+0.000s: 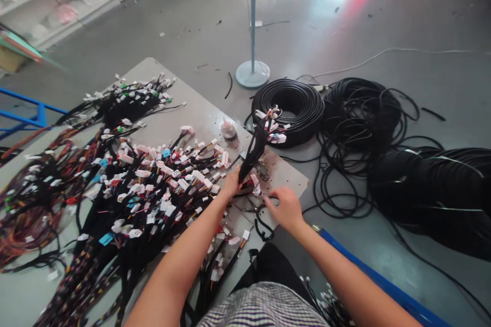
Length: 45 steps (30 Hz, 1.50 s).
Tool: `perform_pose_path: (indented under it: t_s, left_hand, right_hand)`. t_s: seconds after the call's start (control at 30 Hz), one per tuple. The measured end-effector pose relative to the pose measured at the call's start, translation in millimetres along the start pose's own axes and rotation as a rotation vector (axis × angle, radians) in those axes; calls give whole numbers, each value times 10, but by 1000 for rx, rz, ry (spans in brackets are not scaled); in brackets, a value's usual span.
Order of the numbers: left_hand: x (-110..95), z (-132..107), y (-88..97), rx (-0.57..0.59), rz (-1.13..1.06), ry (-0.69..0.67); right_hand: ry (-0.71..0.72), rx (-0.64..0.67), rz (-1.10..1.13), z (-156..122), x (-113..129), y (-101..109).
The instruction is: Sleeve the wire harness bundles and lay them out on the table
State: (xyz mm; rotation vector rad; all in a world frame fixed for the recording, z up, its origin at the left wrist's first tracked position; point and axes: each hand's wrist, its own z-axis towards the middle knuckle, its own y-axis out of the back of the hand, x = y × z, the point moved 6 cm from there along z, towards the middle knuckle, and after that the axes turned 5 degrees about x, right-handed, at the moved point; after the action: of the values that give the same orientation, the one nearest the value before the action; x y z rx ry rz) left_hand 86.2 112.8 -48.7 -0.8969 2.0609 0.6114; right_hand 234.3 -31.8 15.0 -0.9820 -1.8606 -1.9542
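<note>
Two bare hands meet at the near right corner of the grey sheet worktop. The left hand has its grip pressed tight around a black-wrapped wire harness with white plastic connectors, holding the bundle up and tilted away to the right, so the connector end fans out in the air, clear of the clutter below. The bundle's lower end runs down under that hand onto the worktop.

Over to the right hand: palm down, fingers curled onto a loose black wire loop lying at the worktop's edge. Whether it truly pinches the loop or only presses on it, I cannot tell.

Left of both hands sprawls a big heap of finished black harnesses with white and coloured connectors, laid side by side with plugs fanned outward, apparently so each stays easy to pick out. A small clear bottle with a pink tip stands just beyond the hands, within easy reach. On the floor to the far right, thick coils of black cable lie stacked flat beside a grey pole stand.
</note>
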Motion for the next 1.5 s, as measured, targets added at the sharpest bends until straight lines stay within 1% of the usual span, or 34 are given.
perform_pose_path:
  t_s: [0.03,0.07,0.1,0.17,0.23,0.3,0.4,0.43,0.47,0.5,0.53,0.57,0.6,0.63,0.67,0.7,0.77,0.83,0.9,0.97,1.03,1.07,1.13,1.2,1.23,1.27,1.3,1.33,1.4,1.43,1.47,1.5]
  left_hand:
    - [0,-1,-4,-16,-8,30]
    - [4,0,-12,-30,-21,66]
    - [10,2,-22,-38,-36,100]
    - [25,-5,-33,-49,-57,142]
    - [53,-51,-13,-64,-64,145]
    - [107,-145,27,-66,-63,138]
    - [196,-325,93,-46,-83,135]
    - [213,-374,105,-25,-102,132]
    - [219,-409,108,8,-131,127]
    - [215,-431,103,49,-166,122]
    - [203,-442,93,95,-204,119]
    - [187,-445,79,144,-241,119]
    - [170,-445,67,185,-270,121]
    - [154,-443,63,209,-287,121]
    - [140,-441,61,222,-296,117]
    - [127,-441,63,225,-300,106]
    - [115,-444,66,215,-298,79]
    - [121,-446,68,194,-281,68]
    - [128,-445,77,169,-250,71]
    - [105,-454,93,146,-216,64]
    - [39,-497,95,152,-202,43]
    - [-6,-537,78,180,-207,34]
    - [-106,-658,-12,285,-233,27]
    - [-204,-819,-153,396,-240,28]
    - [-248,-904,-236,436,-215,22]
    - [-284,-986,-323,464,-168,10]
    - [-314,-1065,-414,484,-103,-7]
    - [-338,-1139,-506,496,-28,-30]
    - [-373,-1267,-673,498,113,-88]
    - [-386,-1323,-749,503,153,-110]
    - [-394,-1380,-826,527,168,-119]
    - [-403,-1440,-906,569,174,-122]
  right_hand:
    - [13,107,-82,-173,-45,-143]
    - [24,185,-154,-310,-82,-271]
    - [33,231,-211,-410,-110,-374]
    - [32,277,-271,-534,-161,-497]
    - [16,319,-288,-624,-212,-533]
    - [-27,345,-302,-715,-268,-490]
    - [-186,383,-312,-824,-355,-363]
    - [-257,433,-271,-843,-376,-344]
    - [-324,519,-179,-853,-382,-356]
    - [-379,636,-26,-856,-359,-401]
    - [-422,765,181,-849,-299,-465]
    - [-456,881,416,-823,-205,-528]
    - [-480,964,642,-767,-93,-575]
    - [-499,1005,827,-680,11,-605]
    - [-515,1007,954,-566,96,-624]
    - [-524,987,1021,-436,159,-638]
    - [-521,958,1043,-169,256,-653]
    - [-519,991,985,53,317,-652]
    - [-512,1025,889,208,320,-610]
    - [-479,993,792,281,260,-525]
    - [-432,952,688,219,152,-439]
    - [-410,950,604,135,81,-410]
    - [-380,948,326,-81,-104,-363]
    - [-360,880,54,-253,-272,-286]
    - [-354,832,16,-308,-316,-240]
    - [-349,785,88,-342,-319,-197]
    - [-344,730,268,-354,-287,-150]
    - [-346,648,519,-344,-236,-88]
    - [-387,396,1033,-301,-153,74]
    - [-409,256,1220,-296,-127,149]
    - [-423,136,1340,-313,-101,209]
    - [-421,42,1400,-351,-67,255]
